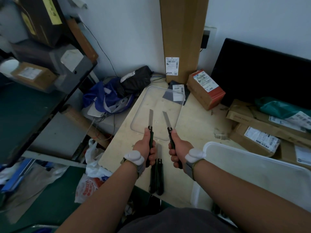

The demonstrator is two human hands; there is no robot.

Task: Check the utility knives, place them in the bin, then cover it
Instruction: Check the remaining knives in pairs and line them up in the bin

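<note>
My left hand (145,148) grips a dark utility knife (150,122) with its blade extended, pointing away from me. In my right hand (179,151) is a second utility knife (168,122), its blade also out and tilted slightly left. Both blades hover over the near end of a clear plastic bin (178,115) on the pale table (198,125). Two more dark utility knives (157,179) lie side by side on the table under my left wrist. A white lid (252,172) rests at the right, by my right forearm.
A tall cardboard box (182,31) leans on the wall behind the bin. An orange-sided carton (204,89) and labelled parcels (259,138) crowd the right. Bags (107,96) lie to the left, beside a dark shelf (55,91). A black monitor (262,73) stands at the back right.
</note>
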